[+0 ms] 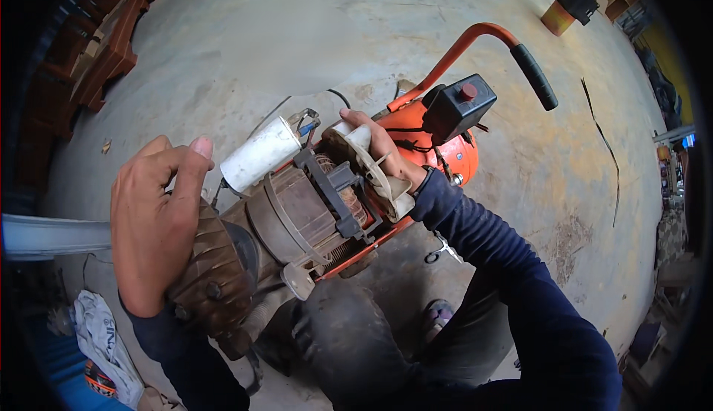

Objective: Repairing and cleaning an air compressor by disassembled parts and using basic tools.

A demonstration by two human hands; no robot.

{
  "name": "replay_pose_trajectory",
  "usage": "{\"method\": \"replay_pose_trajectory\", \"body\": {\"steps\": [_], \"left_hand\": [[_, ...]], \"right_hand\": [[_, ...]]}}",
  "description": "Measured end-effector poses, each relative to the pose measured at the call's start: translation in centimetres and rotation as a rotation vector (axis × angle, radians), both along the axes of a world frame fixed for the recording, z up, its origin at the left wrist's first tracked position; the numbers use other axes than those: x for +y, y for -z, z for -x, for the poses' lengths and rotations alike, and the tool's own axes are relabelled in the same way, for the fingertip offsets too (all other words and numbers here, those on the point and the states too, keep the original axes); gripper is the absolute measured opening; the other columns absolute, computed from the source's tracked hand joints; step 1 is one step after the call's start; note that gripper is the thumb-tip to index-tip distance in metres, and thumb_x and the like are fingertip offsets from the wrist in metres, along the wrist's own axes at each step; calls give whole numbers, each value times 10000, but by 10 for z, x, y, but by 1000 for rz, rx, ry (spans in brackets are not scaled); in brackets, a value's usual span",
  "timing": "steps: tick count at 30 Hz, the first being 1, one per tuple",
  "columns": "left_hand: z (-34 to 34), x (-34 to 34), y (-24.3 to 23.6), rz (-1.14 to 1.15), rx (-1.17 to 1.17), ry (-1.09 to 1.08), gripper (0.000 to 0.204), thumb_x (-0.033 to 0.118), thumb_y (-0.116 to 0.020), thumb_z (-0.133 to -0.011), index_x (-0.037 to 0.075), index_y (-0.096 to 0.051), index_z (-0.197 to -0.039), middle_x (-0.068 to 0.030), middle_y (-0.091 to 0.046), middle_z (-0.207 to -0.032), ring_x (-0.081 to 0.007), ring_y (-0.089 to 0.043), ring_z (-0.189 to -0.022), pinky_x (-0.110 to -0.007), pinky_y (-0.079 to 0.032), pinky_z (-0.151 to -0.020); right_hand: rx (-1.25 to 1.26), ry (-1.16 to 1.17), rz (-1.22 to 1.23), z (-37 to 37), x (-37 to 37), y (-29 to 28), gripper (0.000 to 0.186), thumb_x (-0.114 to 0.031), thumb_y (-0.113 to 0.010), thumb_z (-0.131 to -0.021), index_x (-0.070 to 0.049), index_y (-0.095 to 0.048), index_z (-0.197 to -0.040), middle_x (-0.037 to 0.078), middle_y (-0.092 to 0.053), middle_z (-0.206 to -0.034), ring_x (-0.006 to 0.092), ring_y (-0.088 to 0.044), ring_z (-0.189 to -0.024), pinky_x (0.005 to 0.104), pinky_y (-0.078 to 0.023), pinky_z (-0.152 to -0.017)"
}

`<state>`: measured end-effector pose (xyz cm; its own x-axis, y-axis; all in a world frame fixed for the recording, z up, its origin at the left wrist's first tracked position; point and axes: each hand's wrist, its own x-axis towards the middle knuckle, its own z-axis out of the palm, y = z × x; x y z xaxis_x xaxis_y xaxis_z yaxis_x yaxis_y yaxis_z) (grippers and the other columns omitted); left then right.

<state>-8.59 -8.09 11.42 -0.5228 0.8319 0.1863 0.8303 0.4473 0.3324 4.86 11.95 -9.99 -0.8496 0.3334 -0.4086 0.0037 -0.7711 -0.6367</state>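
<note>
"2 risks, then?"

"Nearer, the left hand [152,218], fingers curled, close by the ribbed compressor head [212,266]: whether its grip holds anything, I can't tell. A slip could scrape knuckles on those fins. Beyond, the right hand [388,154] pushing sideways could crack a blade of the pale cooling fan [380,181]."

"Where's the fan?"

"At the far end of the motor [293,210], touching the right hand. That grip is half-curled about its rim; whether it clamps, I can't tell."
</note>
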Motion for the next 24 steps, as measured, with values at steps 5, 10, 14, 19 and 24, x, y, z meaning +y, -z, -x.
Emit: {"method": "replay_pose_trajectory", "body": {"steps": [5,10,14,19,24], "left_hand": [[-2,2,-3,14,11,-7,427,309,-565,-948,-64,-641,-756,-151,-416,-624,-275,-436,-590,-381,-333,-590],[-1,1,-1,-25,28,50,449,328,-562,-948,-68,-653,-756,-175,-456,-642,-318,-486,-615,-392,-362,-608],[-5,3,-4,8,49,38,464,348,-550,-951,-63,-661,-768,-178,-462,-653,-329,-499,-634,-397,-372,-624],[-6,1,-6,9,46,36,478,359,-536,-956,-64,-664,-773,-179,-462,-656,-333,-497,-638,-401,-372,-631],[-7,2,-8,19,50,35,472,354,-539,-954,-62,-662,-768,-177,-464,-657,-336,-498,-645,-400,-373,-637]], "right_hand": [[-4,11,18,3,-5,-3,451,-490,-561,-915,-52,-649,-854,42,-644,-743,151,-589,-626,291,-470,-608],[79,85,-44,9,-10,4,427,-523,-567,-903,-108,-610,-815,-15,-553,-664,110,-493,-558,267,-391,-541],[196,12,-78,7,-1,4,431,-511,-539,-927,-88,-613,-891,3,-583,-736,117,-534,-650,259,-421,-614],[398,47,-268,-5,-16,-12,449,-462,-447,-990,-40,-595,-1031,73,-632,-923,164,-592,-885,275,-453,-838],[535,-16,-299,-1,-8,3,452,-424,-380,-1021,-20,-553,-1129,127,-622,-1071,205,-573,-1037,318,-408,-977]]}}
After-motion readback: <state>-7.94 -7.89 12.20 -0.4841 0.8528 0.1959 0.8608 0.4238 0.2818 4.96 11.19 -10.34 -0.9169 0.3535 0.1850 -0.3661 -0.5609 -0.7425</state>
